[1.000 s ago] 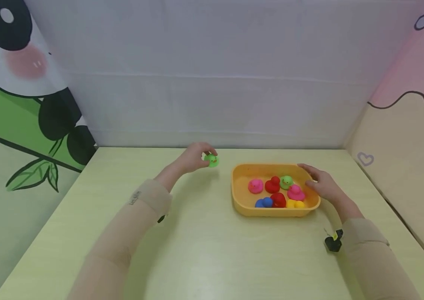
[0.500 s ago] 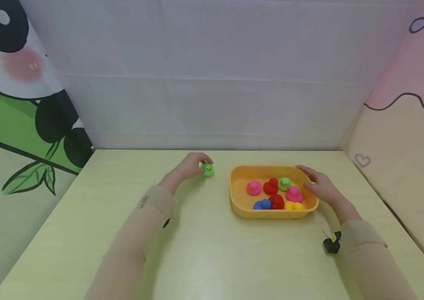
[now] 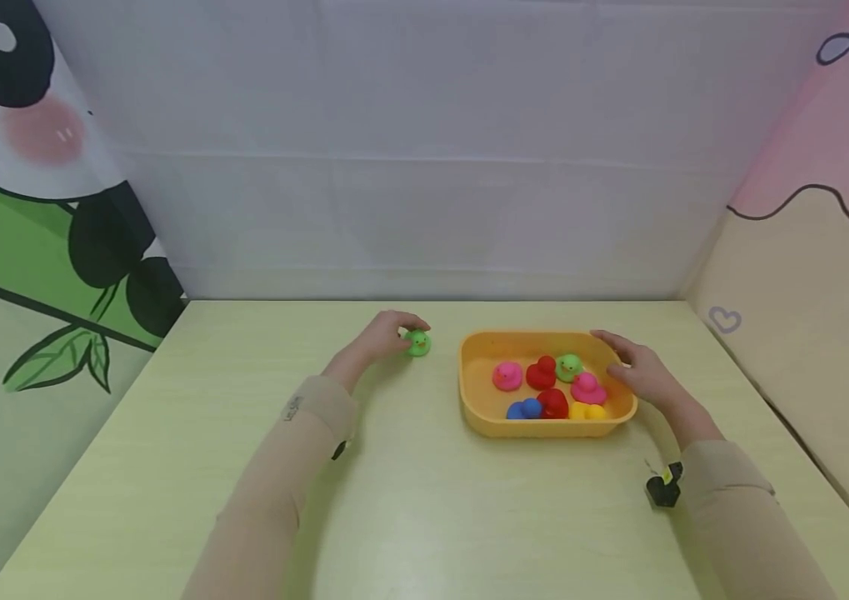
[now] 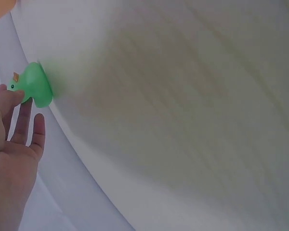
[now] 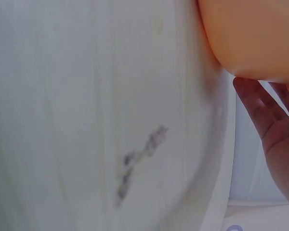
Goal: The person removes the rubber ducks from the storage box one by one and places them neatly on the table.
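My left hand (image 3: pixel 382 335) pinches a small green rubber duck (image 3: pixel 418 343) at the back of the table, left of the basket. In the left wrist view, thumb and finger are at the head of the green duck (image 4: pixel 35 85), and its base meets the tabletop. My right hand (image 3: pixel 645 375) holds the right rim of a yellow plastic basket (image 3: pixel 536 428), thumb over the edge. Seen from the right wrist, fingertips touch the basket's outer wall (image 5: pixel 260 38). Inside lie several rubber ducks, among them a pink duck (image 3: pixel 507 376), a red duck (image 3: pixel 541 373) and a green duck (image 3: pixel 569 367).
A pale wooden table (image 3: pixel 409 508) carries everything, with a white cloth wall (image 3: pixel 424 208) along its back edge. Printed panels stand at left and right. A small black device (image 3: pixel 664 487) hangs by the right cuff.
My left hand has lowered the green duck toward the near side until it sits on the table. My right hand has stayed at the basket's rim.
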A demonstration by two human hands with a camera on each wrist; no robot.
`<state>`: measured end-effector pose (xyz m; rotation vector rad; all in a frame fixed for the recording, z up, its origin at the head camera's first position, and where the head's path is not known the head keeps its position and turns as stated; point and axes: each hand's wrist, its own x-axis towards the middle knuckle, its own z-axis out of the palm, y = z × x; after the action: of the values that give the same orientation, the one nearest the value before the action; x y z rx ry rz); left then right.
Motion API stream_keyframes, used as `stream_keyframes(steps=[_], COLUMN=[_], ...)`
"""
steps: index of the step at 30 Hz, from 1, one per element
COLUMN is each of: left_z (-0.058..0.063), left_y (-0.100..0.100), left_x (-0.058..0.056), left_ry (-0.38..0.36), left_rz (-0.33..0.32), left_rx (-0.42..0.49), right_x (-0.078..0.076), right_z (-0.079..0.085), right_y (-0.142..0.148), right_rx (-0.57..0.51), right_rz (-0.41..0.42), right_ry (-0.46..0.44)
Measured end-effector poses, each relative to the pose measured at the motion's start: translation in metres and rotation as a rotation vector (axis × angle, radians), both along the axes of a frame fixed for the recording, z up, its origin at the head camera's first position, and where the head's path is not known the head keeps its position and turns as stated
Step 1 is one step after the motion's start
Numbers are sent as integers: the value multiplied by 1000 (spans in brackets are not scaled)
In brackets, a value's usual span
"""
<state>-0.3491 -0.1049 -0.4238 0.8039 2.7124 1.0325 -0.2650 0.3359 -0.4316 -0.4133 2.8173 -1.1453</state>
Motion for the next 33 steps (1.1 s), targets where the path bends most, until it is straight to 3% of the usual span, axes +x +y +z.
stream_keyframes(steps=[9,17,25,33], left_z=[-2,-5,-5,-4], left_y=[-5,-2,-1,-3], left_x=[-1,-1,-2,-3], left_ry=[3,10,14,3], left_rz=[53,70,72,71], left_rx=[45,63,23,5], right_x=[-2,0,3,10], right_z=[-3,2,5,5], right_y=[1,0,2,12], right_rx=[-1,16,10,-70], right_rz=[8,1,5,6], right_ry=[30,-6,-13,-7])
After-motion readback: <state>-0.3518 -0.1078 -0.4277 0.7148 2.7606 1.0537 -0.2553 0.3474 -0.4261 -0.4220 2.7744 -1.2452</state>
